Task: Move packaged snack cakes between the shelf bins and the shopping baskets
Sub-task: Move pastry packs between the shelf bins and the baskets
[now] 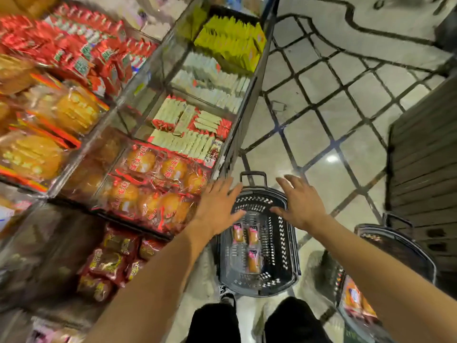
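Your legs stand over the basket, both hands empty above it.

Your left hand point(218, 206) and right hand point(300, 205) hover spread, holding nothing, over the black basket point(286, 246) with three snack cakes point(249, 243) inside. Likely between transfers: next, reach down and grip one, or turn to the shelf bin point(158, 184) alongside.

Snack cakes point(248, 246): three pink-wrapped, lying flat on the basket floor
Basket point(284, 243): dark, slotted, on the floor beside the shelf
Shelf bin point(158, 184): heaped with clear, red-printed cake packs
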